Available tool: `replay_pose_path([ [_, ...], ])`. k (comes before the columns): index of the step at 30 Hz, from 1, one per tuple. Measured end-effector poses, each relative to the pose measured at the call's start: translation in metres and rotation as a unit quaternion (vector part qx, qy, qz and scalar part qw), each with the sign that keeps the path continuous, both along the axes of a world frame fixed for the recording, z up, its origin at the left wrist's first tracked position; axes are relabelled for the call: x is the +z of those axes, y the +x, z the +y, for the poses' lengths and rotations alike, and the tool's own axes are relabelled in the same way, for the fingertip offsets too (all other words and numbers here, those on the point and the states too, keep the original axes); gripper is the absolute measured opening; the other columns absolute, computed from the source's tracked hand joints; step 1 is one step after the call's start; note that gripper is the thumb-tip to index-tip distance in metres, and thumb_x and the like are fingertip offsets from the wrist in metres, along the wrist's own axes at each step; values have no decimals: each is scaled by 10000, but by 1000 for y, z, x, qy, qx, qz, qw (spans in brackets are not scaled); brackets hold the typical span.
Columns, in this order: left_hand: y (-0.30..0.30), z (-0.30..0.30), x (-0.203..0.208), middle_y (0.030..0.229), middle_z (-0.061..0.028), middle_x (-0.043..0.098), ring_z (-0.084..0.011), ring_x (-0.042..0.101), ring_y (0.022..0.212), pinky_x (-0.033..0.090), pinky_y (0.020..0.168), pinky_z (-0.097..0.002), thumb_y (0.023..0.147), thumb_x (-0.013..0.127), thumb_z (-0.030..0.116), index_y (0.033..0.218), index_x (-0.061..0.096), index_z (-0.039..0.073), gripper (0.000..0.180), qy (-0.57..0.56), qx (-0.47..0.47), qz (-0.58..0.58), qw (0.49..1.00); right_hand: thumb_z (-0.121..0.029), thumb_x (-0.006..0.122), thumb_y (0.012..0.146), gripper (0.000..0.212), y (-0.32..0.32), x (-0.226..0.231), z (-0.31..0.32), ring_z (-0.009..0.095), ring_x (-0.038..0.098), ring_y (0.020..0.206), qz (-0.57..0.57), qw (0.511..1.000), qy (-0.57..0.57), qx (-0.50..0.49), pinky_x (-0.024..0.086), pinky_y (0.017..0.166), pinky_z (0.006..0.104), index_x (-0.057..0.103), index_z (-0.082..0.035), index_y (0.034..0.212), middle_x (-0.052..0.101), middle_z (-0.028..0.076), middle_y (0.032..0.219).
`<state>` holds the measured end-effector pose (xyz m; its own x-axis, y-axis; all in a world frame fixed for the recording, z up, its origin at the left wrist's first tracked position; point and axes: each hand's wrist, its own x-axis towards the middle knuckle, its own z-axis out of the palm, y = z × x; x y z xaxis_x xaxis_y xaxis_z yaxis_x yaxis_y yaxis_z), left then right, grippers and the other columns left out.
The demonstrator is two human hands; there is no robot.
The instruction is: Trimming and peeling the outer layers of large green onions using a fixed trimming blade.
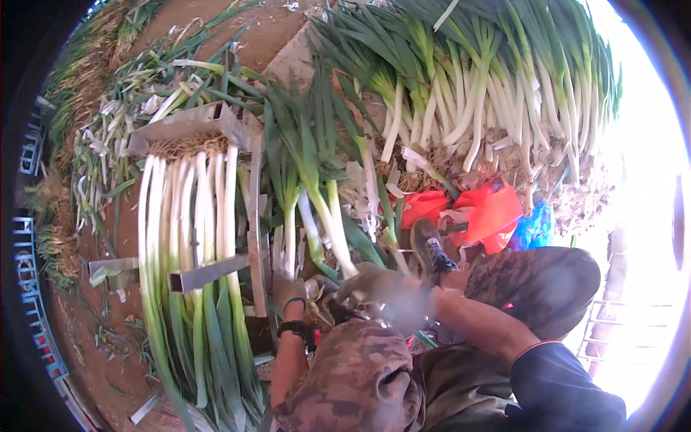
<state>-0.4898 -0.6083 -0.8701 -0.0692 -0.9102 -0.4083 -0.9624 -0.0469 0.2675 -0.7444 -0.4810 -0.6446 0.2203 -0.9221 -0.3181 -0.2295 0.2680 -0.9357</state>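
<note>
Both my hands are low in the middle, above my camouflage-clad knee. The gloved left hand, a dark watch at its wrist, is closed at the lower end of a green onion. Beside it my gloved right hand grips the white end of another green onion, whose leaves point away from me. A smear blurs part of this hand and hides some fingers. To the left, a metal frame holds a row of long green onions, roots against its far plate and leaves toward me.
A big heap of green onions lies at the far right, roots toward me. Red plastic and blue plastic lie near my shoe. Leaf scraps cover the ground at left. Blue crates stand along the left rim.
</note>
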Motion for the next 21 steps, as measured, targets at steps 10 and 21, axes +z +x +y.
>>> replay_pose_path([
  [10,-55,-7,122,992,-228,722,-373,716,942,558,852,-442,720,815,208,1053,659,-47,447,88,-70,110,988,-159,656,937,387,-32,-13,7,262,653,1139,-192,974,65,-98,508,1008,369,639,-11,1294,637,163,1291],
  [21,-69,-8,258,1236,-86,699,-179,657,1079,507,990,-327,811,820,178,1403,564,11,667,470,-256,352,768,-178,770,801,492,-27,-16,8,264,666,1145,155,982,-68,87,512,993,393,690,-104,1281,714,144,1207],
])
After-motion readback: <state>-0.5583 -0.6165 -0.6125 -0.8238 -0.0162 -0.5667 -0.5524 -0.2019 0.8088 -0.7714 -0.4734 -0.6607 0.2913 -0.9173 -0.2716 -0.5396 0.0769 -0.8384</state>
